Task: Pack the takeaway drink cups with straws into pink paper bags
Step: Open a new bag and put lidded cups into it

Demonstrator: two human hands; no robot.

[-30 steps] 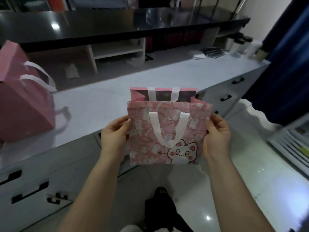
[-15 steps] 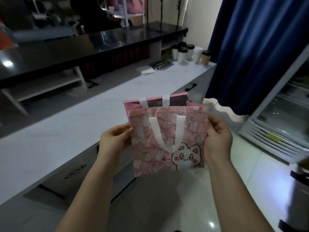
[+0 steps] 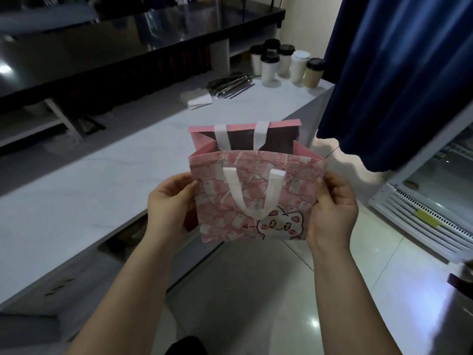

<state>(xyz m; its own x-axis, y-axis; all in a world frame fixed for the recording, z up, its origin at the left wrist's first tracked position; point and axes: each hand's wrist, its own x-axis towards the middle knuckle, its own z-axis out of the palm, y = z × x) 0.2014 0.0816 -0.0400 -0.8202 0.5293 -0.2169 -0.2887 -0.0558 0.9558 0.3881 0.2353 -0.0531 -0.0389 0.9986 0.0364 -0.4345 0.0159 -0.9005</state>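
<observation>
Left hand (image 3: 170,201) and right hand (image 3: 332,208) pinch the open pink bag (image 3: 256,185) midair; unsupported, it could buckle under a cup (image 3: 269,69).

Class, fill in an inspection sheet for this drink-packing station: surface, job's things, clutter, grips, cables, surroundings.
Surface: pale counter, smooth top.
Job's things: pink paper bag held upright off the counter, mouth open; lidded cups and straws at the counter's far end.
Clutter: white paper sheets beside the straws.
Grips: left hand and right hand each hold one side of the bag.
Cables: nothing seen.
Surroundings: black raised counter, blue curtain, glass-door fridge, tiled floor.
</observation>
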